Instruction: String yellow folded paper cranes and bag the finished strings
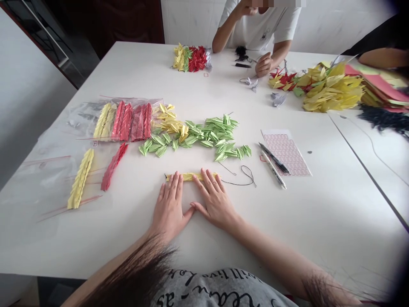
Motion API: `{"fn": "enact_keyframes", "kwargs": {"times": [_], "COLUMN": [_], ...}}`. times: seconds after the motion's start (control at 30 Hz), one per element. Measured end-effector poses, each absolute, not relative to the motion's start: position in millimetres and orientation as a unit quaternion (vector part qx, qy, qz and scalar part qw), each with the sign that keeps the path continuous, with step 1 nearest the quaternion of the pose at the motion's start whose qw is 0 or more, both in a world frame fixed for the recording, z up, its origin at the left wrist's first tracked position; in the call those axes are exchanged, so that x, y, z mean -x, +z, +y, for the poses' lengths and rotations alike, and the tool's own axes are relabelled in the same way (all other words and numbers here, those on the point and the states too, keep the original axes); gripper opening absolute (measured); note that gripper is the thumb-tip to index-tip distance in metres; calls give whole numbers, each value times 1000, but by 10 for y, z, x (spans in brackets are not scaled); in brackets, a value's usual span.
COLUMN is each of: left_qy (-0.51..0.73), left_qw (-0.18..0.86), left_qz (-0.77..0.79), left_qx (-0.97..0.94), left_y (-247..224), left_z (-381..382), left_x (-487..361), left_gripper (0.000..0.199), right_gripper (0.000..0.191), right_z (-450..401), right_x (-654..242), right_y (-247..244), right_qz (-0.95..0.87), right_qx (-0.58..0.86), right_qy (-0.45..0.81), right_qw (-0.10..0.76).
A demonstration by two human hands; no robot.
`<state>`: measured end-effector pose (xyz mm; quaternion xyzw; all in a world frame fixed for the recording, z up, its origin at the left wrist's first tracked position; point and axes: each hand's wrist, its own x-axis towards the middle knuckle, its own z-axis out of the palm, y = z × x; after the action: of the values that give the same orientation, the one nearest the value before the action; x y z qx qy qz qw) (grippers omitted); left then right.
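A strip of folded yellow paper pieces [189, 177] lies flat on the white table in front of me. My left hand [171, 204] rests flat with its fingertips on the strip's left part. On its right part lie the fingertips of my right hand [214, 198], palm down and fingers spread. The two thumbs meet near the middle. A dark thread [239, 183] runs from the strip's right end and curls into a loop on the table. Just beyond the strip are loose green folded paper pieces [204, 134] and a few yellow folded pieces [169, 119].
Bagged yellow and red strips [131, 123] lie at the left, with a loose yellow strip [80, 179] and red strip [114, 167] nearer. Two pens [275, 160] rest by a label sheet [289, 151]. Across the table sits a person [258, 32] near yellow paper pieces [332, 87].
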<state>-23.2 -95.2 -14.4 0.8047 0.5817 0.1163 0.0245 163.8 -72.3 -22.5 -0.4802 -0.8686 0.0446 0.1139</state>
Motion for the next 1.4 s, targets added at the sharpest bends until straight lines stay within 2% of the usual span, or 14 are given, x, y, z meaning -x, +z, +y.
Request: {"fn": "enact_keyframes", "kwargs": {"times": [0.2,0.53,0.77,1.1,1.2,1.3,1.4], "left_qy": [69,64,92,173,222,299,340], "left_qw": [33,43,55,65,33,26,40], "left_qz": [599,582,581,552,554,543,498], "left_qx": [-797,-810,-807,-813,-802,-784,-797], "left_y": [-43,-17,-66,-135,-78,-5,15], "left_z": [-940,-894,-919,-941,-882,-718,-530], "left_x": [137,128,90,120,254,482,706], "left_gripper": [74,71,77,82,74,53,35], "right_gripper": [74,74,79,73,63,48,37], "right_z": [-721,-635,-623,-629,-578,-440,-258], "right_x": [-1620,-1625,-1622,-1629,-1704,-1817,-1893], "right_y": [-200,-172,-154,-161,-118,-33,10], "right_qz": [-866,-888,-888,-885,-886,-881,-887], "right_qx": [488,442,437,433,412,390,360], "right_qy": [40,64,90,92,69,76,112], "right_qw": [104,110,110,142,199,257,267]}}
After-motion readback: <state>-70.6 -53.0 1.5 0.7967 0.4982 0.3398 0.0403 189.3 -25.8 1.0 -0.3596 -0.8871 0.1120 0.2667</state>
